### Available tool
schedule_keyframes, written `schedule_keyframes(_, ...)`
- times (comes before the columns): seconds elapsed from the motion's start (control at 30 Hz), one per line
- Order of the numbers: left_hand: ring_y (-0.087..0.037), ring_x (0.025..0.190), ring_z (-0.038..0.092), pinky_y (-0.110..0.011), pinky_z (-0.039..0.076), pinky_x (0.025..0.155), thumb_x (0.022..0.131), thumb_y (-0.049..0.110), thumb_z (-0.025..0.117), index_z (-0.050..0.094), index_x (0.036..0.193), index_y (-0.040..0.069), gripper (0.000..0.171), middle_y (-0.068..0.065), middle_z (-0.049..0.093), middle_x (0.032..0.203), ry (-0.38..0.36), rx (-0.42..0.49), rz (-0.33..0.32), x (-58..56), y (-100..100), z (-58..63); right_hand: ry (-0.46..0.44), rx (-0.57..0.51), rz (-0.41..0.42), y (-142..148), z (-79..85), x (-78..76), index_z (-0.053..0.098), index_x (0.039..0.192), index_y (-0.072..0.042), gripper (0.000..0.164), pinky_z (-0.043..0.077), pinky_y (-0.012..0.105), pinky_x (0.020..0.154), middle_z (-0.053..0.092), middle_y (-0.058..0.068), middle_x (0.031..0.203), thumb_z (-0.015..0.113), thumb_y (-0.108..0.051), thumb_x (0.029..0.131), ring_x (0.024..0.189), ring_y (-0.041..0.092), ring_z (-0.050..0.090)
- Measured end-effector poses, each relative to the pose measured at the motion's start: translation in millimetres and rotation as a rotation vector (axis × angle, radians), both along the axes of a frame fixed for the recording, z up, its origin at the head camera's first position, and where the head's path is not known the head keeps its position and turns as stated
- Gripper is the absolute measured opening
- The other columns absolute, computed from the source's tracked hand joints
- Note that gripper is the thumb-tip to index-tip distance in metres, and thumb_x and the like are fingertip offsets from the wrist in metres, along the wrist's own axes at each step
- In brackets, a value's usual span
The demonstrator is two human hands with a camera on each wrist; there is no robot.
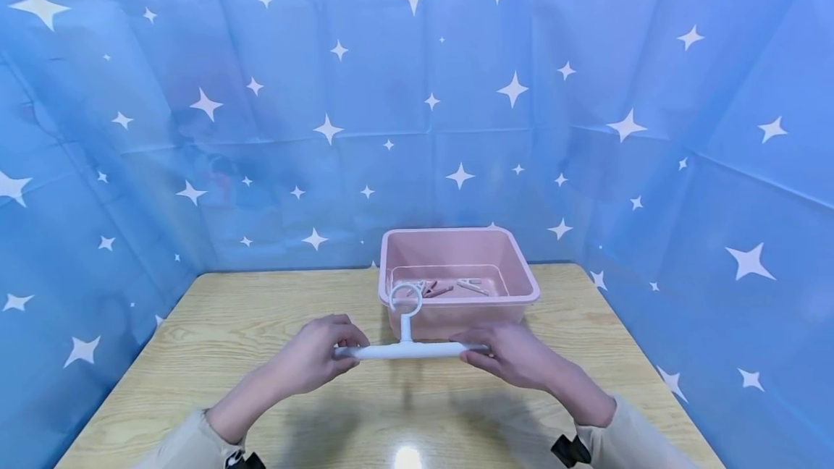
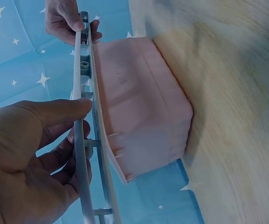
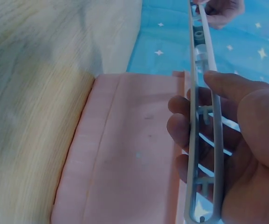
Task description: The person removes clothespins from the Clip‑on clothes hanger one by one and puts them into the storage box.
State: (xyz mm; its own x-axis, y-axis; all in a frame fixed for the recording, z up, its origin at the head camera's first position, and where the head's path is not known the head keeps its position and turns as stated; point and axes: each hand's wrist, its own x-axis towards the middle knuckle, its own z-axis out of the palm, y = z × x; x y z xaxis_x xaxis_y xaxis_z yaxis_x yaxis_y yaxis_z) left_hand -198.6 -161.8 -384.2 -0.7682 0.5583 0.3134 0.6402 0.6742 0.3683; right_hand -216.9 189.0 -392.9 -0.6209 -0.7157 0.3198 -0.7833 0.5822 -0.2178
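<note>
Both hands hold a pale hanger [image 1: 417, 350] level above the table, its round hook [image 1: 405, 298] upright at the middle. My left hand [image 1: 326, 349] grips the bar near its left end, with the thumb laid along one side in the left wrist view. Near the right end my right hand [image 1: 511, 355] grips it too, fingers curled round the frame [image 3: 192, 140]. The right wrist view shows the bar as an open frame with small crosspieces. Behind the hanger stands a pink basin [image 1: 459, 320]; the hook overlaps its front rim in the head view.
Several small clips [image 1: 438, 291], some pinkish and some pale, lie on the floor of the basin. The wooden table [image 1: 247, 310] extends to both sides. Blue curtains with white stars [image 1: 423, 93] close off the back and both sides.
</note>
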Motion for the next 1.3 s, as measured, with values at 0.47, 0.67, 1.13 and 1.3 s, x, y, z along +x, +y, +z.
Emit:
schedule_keyframes(0.47,0.001,0.075,0.058,-0.019,0.049,0.068,0.080,0.007,0.081,0.074,0.096,0.014,0.019,0.009,0.064,0.084,-0.097,-0.009,-0.052,-2.4,9,-17.0,-0.089,0.037,0.015,10,-10.5,3.5,0.072,0.120,-0.016,0.027,0.055,0.028,0.076,0.076,-0.002,0.106,0.065,-0.029,0.098,0.091,0.009,0.070)
schedule_keyframes(0.67,0.002,0.074,0.057,-0.019,0.049,0.068,0.079,0.006,0.080,0.073,0.095,0.014,0.020,0.009,0.064,0.082,-0.097,0.008,-0.077,-4.1,14,-24.9,-0.111,0.023,0.046,15,-14.0,3.0,0.074,0.116,-0.015,0.024,0.051,0.021,0.069,0.075,-0.004,0.101,0.067,-0.027,0.096,0.081,-0.002,0.062)
schedule_keyframes(1.13,0.004,0.073,0.055,-0.018,0.048,0.069,0.078,0.008,0.081,0.073,0.094,0.015,0.019,0.009,0.065,0.081,-0.159,-0.002,-0.100,-2.5,21,-42.2,-0.153,0.070,0.083,20,-26.8,1.5,0.076,0.112,-0.016,0.022,0.046,0.015,0.064,0.072,-0.009,0.092,0.068,-0.027,0.095,0.071,-0.010,0.051)
schedule_keyframes(1.3,0.004,0.072,0.054,-0.016,0.047,0.067,0.078,0.006,0.081,0.073,0.094,0.012,0.019,0.006,0.065,0.079,-0.196,0.012,-0.129,-5.0,25,-52.6,-0.158,0.091,0.077,23,-34.6,0.8,0.077,0.108,-0.017,0.019,0.044,0.015,0.062,0.070,-0.011,0.087,0.070,-0.026,0.093,0.069,-0.010,0.049)
